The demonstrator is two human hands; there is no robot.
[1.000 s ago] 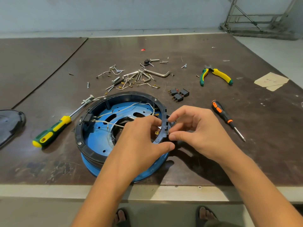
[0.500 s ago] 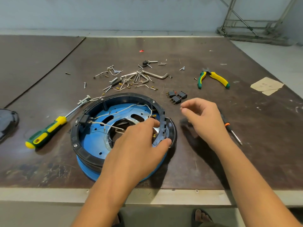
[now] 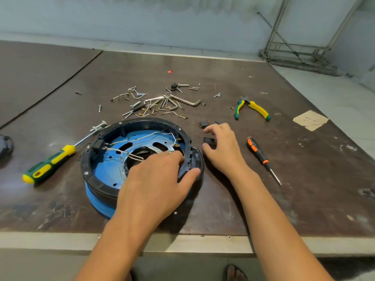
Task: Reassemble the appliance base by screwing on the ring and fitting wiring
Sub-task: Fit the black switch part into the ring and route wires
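Observation:
The round blue appliance base [image 3: 97, 197] lies near the table's front edge with a black ring [image 3: 142, 121] on top. White wiring [image 3: 142, 136] with brass terminals runs across its inside. My left hand [image 3: 154, 183] grips the ring's right side, thumb on the outside and fingers inside. My right hand [image 3: 225, 149] is just right of the base, its thumb and fingers curled around a small black switch [image 3: 209, 140] on the table. Another switch [image 3: 204, 123] lies just beyond my fingertips.
A green-yellow screwdriver [image 3: 50, 161] lies left of the base, an orange-black screwdriver [image 3: 261, 157] to the right. Behind the base are several loose screws, hex keys and terminals [image 3: 158, 102], plus pliers [image 3: 255, 108]. A paper scrap [image 3: 310, 119] is far right, a black part [image 3: 5, 146] far left.
My right hand left the ring's edge and moved right and back to the black switches on the table. My left hand stayed on the ring.

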